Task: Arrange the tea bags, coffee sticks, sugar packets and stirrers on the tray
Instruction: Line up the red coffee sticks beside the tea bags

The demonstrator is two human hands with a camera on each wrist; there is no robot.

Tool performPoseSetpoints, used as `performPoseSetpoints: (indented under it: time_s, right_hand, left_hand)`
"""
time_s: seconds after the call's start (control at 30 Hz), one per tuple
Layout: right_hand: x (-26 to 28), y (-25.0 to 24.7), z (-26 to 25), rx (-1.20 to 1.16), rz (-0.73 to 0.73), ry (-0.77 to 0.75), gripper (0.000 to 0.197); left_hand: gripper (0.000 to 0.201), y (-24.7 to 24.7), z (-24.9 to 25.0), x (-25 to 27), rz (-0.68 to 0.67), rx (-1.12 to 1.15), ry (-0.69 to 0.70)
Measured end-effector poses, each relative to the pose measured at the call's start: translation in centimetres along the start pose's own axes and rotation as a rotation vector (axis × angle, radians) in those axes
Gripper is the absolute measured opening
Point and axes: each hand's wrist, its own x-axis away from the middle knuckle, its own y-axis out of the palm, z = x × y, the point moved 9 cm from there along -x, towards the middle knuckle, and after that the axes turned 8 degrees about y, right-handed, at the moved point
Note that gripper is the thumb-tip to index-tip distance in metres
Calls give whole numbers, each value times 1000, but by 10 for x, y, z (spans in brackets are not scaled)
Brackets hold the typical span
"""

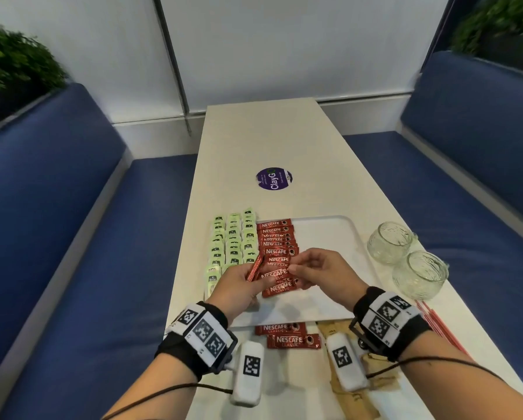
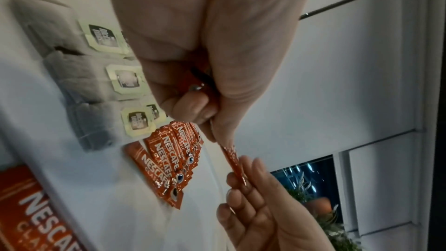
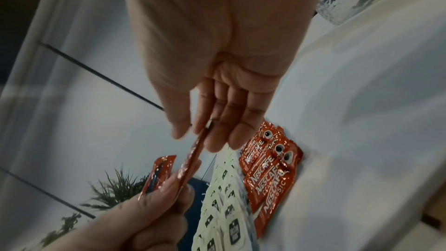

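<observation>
A white tray (image 1: 329,234) lies in front of me. Green-tagged tea bags (image 1: 233,237) sit in rows along its left side, and beside them runs a column of red Nescafe coffee sticks (image 1: 276,237). Above that column, my left hand (image 1: 254,280) grips a few coffee sticks (image 1: 253,269). My right hand (image 1: 293,268) pinches the end of one stick (image 3: 195,152) between thumb and fingers, while the left hand (image 3: 144,217) holds its other end. Another stick (image 3: 156,173) stays in the left hand.
Two loose coffee sticks (image 1: 293,341) and brown sugar packets (image 1: 360,401) lie on the table near me. Red stirrers (image 1: 439,325) run along the right edge. Two glass cups (image 1: 390,242) stand right of the tray. Blue benches flank the table.
</observation>
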Motion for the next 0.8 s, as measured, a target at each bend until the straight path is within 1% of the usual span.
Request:
performPoseSetpoints:
  time_s: [0.07,0.1,0.2,0.23,0.3,0.4,0.47,0.6,0.7,0.8]
  right_hand:
    - [-2,4,5,59,0,37,33]
    - [-3,7,6,91,-10,51,33]
    - [-4,15,2,127,-54,43,19]
    - [-4,15,0,133,-55,35,18]
    - [-4,9,0,143,-36,50,23]
    - [-3,-7,7,100,1,132,31]
    - [-1,-13,9,63,-15,171,27]
    - [0,-19,12,76,-35,184,14]
    - [-3,-23,30,231,-26,254,13]
    - [-4,-27,54,472,7,350,9]
  left_hand:
    - [17,0,2,0,32,-17,27]
    - [17,1,3,0,43,-25,38]
    - [15,4,6,1,56,-49,51]
    - [14,4,7,1,61,-46,47]
    - [12,1,6,1,69,-17,31]
    - [13,-7,7,-1,102,12,19]
    - [14,-7,7,-1,93,20,3]
    - [13,-9,7,-2,71,-28,-26]
    - [19,-17,11,-2,91,-49,-56]
    - [23,-24,12,2,143,70,-97]
